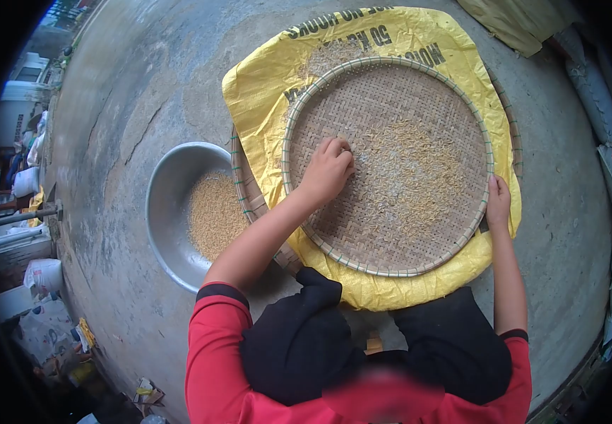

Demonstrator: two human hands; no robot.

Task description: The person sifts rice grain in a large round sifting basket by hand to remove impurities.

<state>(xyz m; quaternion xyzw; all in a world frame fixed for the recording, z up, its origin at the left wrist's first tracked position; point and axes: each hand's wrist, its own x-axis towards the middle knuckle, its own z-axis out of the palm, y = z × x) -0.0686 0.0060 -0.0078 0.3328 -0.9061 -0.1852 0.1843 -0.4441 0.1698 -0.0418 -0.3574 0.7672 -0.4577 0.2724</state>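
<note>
A round woven bamboo winnowing tray (327,102) lies before my knees, with unhusked rice grains (419,169) and some whitish bits spread over its middle and right. My left hand (330,168) is over the left part of the tray, its fingers curled together at the edge of the grain; whatever they pinch, if anything, is hidden. At the right rim, my right hand (498,203) grips the tray's edge. Under the tray is a yellow printed sack (256,92), which covers most of a second woven tray (244,177).
To the left, a metal basin (168,187) holds a heap of grain (215,215), close to my left forearm. Filled sacks (592,99) line the right side of the concrete floor (143,92). Buckets and household clutter stand at the far left. Some whitish grain lies on the yellow sack's far part.
</note>
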